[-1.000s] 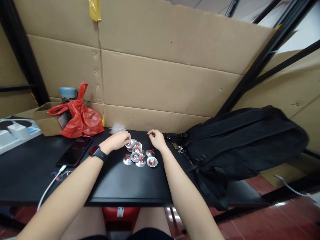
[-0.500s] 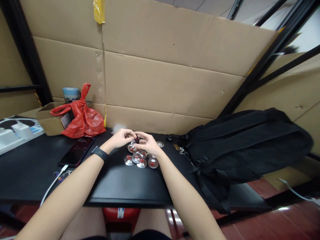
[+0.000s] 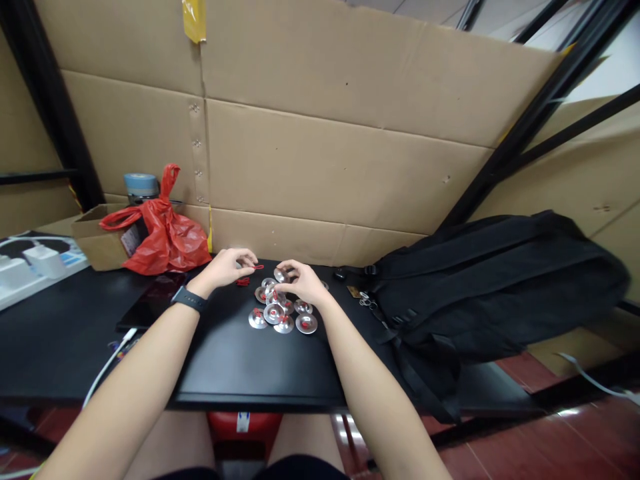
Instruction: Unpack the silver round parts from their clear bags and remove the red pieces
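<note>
- Tan cardboard wall behind black flat-topped table.
- Black fabric backpack on the table's right side, key rings beside it.
- Knotted red plastic bag at back left, against open brown cardboard box.
- White power strip, far left, plugs in.
- Dark phone, flat, left of the hands; white cable end near it.
- Right hand: fingers curled, pinching small silver metal disc over the pile's back edge.
- Left hand, dark watch on wrist: fingertips pinching thin red cord, left of the disc, apart from it.
- Pile of silver discs with red cords: mid-table, overlapping, below and between hands; some partly hidden by right hand.
- Small red cord bundle: on table, just below left hand.
</note>
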Motion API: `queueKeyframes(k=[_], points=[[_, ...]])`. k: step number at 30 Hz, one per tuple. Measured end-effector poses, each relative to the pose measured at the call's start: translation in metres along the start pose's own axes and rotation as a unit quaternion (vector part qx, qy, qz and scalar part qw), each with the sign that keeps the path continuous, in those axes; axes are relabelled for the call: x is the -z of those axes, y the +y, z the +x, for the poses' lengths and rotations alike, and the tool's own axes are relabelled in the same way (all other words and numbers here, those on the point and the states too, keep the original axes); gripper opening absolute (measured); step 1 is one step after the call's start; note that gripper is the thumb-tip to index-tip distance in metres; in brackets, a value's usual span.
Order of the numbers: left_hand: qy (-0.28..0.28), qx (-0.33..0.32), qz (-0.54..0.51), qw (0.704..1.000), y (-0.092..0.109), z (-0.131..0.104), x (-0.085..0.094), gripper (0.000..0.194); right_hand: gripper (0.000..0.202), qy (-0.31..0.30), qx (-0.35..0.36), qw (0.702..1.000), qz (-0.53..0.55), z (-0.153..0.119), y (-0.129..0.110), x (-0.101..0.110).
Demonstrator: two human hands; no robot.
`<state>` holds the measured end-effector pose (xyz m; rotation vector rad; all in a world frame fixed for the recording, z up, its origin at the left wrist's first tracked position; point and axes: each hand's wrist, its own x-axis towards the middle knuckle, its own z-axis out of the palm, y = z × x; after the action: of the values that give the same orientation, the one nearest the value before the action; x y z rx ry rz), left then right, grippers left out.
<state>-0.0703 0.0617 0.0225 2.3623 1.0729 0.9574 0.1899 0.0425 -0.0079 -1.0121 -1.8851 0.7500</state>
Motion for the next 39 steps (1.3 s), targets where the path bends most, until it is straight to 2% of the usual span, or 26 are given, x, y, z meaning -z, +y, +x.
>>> queueKeyframes(k=[3, 5, 9, 12, 19, 25, 33, 36, 39], points=[[-0.021, 0.028, 0.035, 0.999, -0.022, -0.002, 0.006, 0.025, 0.047, 0.068, -0.03, 0.986, -0.152, -0.001, 0.016, 0.024], [-0.043, 0.041, 0.054, 0.997, -0.033, -0.004, 0.008, 0.022, 0.046, 0.087, -0.075, 0.969, -0.217, -0.005, 0.029, 0.042], [-0.067, 0.052, 0.064, 0.994, -0.042, -0.006, 0.008, 0.02, 0.045, 0.091, -0.17, 0.942, -0.273, -0.015, 0.051, 0.068], [-0.085, 0.054, 0.067, 0.993, -0.039, -0.007, 0.008, 0.019, 0.043, 0.08, -0.2, 0.937, -0.274, -0.018, 0.058, 0.075], [-0.099, 0.028, 0.084, 0.991, -0.034, -0.007, 0.008, 0.017, 0.039, 0.067, -0.22, 0.941, -0.25, -0.018, 0.061, 0.077], [-0.112, 0.06, 0.091, 0.988, -0.032, -0.007, 0.005, 0.023, 0.038, 0.06, -0.232, 0.935, -0.26, -0.018, 0.064, 0.077], [-0.121, 0.048, 0.116, 0.985, -0.034, -0.006, 0.001, 0.024, 0.03, 0.05, -0.219, 0.934, -0.276, -0.016, 0.059, 0.073], [-0.116, 0.038, 0.111, 0.986, -0.037, -0.006, 0.0, 0.023, 0.034, 0.04, -0.172, 0.949, -0.261, -0.012, 0.048, 0.062], [-0.11, 0.02, 0.113, 0.987, -0.041, -0.005, -0.002, 0.025, 0.032, -0.045, -0.072, 0.978, -0.189, -0.007, 0.03, 0.041]])
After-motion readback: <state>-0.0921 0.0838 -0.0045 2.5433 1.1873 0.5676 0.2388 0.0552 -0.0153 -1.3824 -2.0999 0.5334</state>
